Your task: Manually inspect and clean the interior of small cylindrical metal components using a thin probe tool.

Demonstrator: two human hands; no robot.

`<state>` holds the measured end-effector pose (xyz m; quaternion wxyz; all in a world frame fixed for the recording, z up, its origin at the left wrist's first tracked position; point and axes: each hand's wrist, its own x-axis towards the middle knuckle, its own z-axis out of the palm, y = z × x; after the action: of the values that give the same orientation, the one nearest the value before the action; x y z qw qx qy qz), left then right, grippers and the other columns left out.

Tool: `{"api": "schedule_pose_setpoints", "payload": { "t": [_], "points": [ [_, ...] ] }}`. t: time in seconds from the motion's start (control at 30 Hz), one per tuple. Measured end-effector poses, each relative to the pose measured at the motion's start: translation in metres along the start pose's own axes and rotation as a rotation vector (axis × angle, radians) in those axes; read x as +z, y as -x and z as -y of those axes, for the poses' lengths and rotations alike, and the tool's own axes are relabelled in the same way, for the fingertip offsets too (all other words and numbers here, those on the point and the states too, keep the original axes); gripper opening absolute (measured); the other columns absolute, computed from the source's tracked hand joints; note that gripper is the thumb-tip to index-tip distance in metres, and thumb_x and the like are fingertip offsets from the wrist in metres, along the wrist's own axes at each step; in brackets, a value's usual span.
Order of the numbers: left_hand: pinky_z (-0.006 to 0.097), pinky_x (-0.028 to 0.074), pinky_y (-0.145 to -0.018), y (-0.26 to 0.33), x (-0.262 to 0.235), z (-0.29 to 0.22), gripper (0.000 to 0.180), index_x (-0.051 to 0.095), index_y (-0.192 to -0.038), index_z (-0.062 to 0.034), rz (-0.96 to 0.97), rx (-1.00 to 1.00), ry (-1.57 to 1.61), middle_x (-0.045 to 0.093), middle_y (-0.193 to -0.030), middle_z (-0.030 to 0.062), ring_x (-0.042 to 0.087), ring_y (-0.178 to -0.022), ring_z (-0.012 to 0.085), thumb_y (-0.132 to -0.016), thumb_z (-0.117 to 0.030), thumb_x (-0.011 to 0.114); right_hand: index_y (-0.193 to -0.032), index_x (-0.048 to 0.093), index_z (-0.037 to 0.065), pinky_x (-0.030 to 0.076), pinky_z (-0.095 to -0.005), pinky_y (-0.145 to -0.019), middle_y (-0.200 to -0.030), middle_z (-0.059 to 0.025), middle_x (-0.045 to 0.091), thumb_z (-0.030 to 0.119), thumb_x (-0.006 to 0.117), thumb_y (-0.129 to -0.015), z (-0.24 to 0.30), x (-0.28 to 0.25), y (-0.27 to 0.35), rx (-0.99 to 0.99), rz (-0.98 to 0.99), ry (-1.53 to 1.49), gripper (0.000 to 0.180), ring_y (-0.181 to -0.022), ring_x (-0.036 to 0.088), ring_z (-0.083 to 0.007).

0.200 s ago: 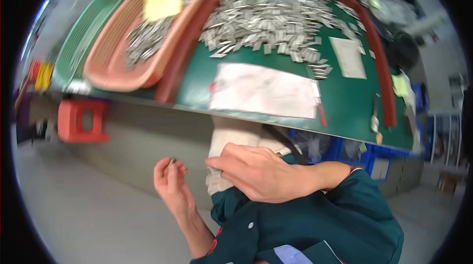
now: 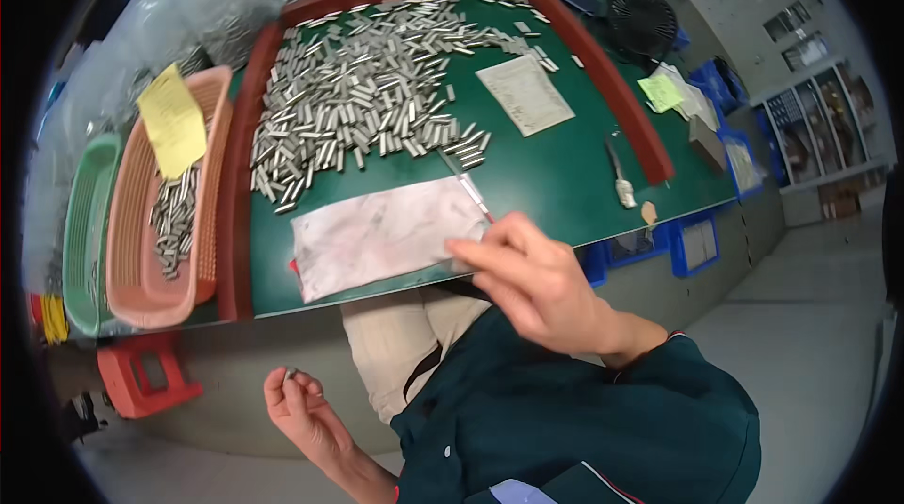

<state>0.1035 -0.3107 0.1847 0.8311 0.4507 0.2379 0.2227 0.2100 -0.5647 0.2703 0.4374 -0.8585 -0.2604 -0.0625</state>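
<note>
My left hand (image 2: 309,415) is low, in front of the table, with thumb and fingers pinched on a small metal piece (image 2: 290,373). My right hand (image 2: 541,283) hangs over the table's front edge, beside a stained white cloth (image 2: 386,236). Its fingers are pressed together, and a greyish bit shows under the fingertips, too small to name. Beyond the cloth, many short grey metal pieces (image 2: 363,99) lie heaped on the green tabletop (image 2: 527,175). A thin tool with a pale and red handle (image 2: 474,192) lies at the cloth's right end.
Red-brown rails (image 2: 250,156) border the tabletop. At left stand a pink basket (image 2: 132,259) holding metal pieces and a yellow note (image 2: 172,123), and a green basket (image 2: 87,240). A paper packet (image 2: 525,95) and a knife-like tool (image 2: 621,179) lie right. A red stool (image 2: 141,377) stands below.
The view has swung, so the table sits farther left and its back shows more. My right hand has moved from above my lap to the cloth's right end. My left hand keeps its pinch.
</note>
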Motion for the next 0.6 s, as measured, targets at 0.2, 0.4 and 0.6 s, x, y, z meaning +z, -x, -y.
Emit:
{"api": "schedule_pose_setpoints", "payload": {
  "t": [0.2,0.4,0.6],
  "points": [
    [0.018,0.044,-0.062,-0.022,0.039,-0.006,0.015,0.052,-0.1,0.0001,0.33,-0.076,0.071,0.056,-0.088,0.008,0.053,-0.076,0.0103,-0.088,-0.009,0.052,-0.098,0.061,0.004,0.044,-0.0379,-0.055,-0.077,-0.0129,0.049,0.001,0.06,-0.074,-0.076,-0.047,0.023,0.256,-0.364,0.569,0.024,-0.064,0.055,-0.0294],
    [0.018,0.046,-0.063,-0.037,0.073,0.005,0.016,0.052,-0.096,-0.0009,0.415,-0.176,-0.037,0.059,-0.092,0.0114,0.057,-0.074,0.0119,-0.085,-0.011,0.056,-0.095,0.062,0.004,0.045,-0.0386,-0.057,-0.075,-0.0129,0.051,0.004,0.06,-0.075,-0.095,-0.055,0.017,0.376,-0.43,0.61,0.02,-0.064,0.055,-0.03],
    [0.019,0.046,-0.064,-0.048,0.091,0.004,0.014,0.053,-0.097,0.0,0.433,-0.09,-0.124,0.059,-0.093,0.0124,0.056,-0.075,0.0126,-0.086,-0.008,0.054,-0.106,0.053,-0.002,0.034,-0.017,-0.045,-0.069,-0.0003,0.051,0.014,0.043,-0.093,-0.089,-0.092,-0.001,0.405,-0.796,-0.647,0.023,-0.051,0.044,-0.0032]
  ]
}}
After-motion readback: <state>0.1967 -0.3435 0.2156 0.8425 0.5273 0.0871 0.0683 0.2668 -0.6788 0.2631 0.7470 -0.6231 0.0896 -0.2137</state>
